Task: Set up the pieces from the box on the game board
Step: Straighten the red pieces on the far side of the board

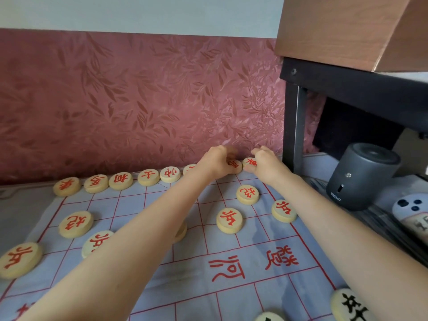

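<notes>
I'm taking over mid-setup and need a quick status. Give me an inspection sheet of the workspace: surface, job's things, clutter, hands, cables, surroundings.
Surface: pale cloth game board with red grid lines, lying flat.
Job's things: red-lettered pieces in the far row; more red pieces on nearer rows; black-lettered pieces at the near right edge. The box is not in view.
Clutter: dark cylindrical device and a phone right of the board.
Hands: left hand and right hand each rest on a piece at the far row's right end.
Cables: nothing seen.
Surroundings: red leaf-patterned wall behind; dark-framed wooden furniture at right.
</notes>
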Demonstrator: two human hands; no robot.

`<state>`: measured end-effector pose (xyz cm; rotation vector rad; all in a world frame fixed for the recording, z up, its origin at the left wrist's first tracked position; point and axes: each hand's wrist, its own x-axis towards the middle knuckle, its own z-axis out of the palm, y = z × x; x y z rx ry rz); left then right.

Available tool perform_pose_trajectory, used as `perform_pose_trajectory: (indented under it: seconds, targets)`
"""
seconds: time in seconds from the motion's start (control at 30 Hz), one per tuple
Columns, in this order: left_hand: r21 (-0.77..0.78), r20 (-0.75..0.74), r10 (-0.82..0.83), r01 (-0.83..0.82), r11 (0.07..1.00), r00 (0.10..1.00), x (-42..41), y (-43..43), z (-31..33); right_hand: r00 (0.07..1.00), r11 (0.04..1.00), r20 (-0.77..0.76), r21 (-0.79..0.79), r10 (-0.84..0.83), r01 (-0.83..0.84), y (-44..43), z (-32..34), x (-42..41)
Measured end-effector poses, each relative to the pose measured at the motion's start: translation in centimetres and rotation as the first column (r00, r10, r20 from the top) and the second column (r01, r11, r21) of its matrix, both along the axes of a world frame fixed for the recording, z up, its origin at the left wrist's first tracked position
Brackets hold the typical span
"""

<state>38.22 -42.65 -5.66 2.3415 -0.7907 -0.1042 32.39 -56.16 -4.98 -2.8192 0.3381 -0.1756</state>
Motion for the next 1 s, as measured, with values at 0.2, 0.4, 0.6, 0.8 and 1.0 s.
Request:
perform_pose_trajectory:
  seconds: [0.2,0.4,0.6,0.8,1.0]
  targets:
    - [-0.030,0.089,0.079,-0.076,0.997,0.993,-0.3,0.0,-0.5,1.000,0.995,0.001,0.104,0.002,-0.002,-0.3,-0.1,-0.2]
    - [-0.047,0.090,0.100,-0.096,0.994,0.991,-0.3,-0.3,-0.8,0.999,0.996,0.036,0.085,-0.040,0.037,-0.2,-0.5,-0.3]
    - [-0.074,0.091,0.099,-0.093,0.993,0.991,-0.1,-0.4,-1.2,0.998,0.997,0.041,0.061,-0.042,0.039,0.0,-0.7,-0.2]
    - [-0.075,0.079,0.100,-0.094,0.993,0.992,-0.1,-0.4,-1.3,0.998,0.996,0.035,0.084,-0.046,0.043,0.0,-0.6,-0.4]
    - [-0.064,0.130,0.120,-0.113,0.992,0.984,-0.5,-0.2,-0.9,0.998,0.992,0.042,0.120,-0.039,0.033,0.1,-0.4,-0.8]
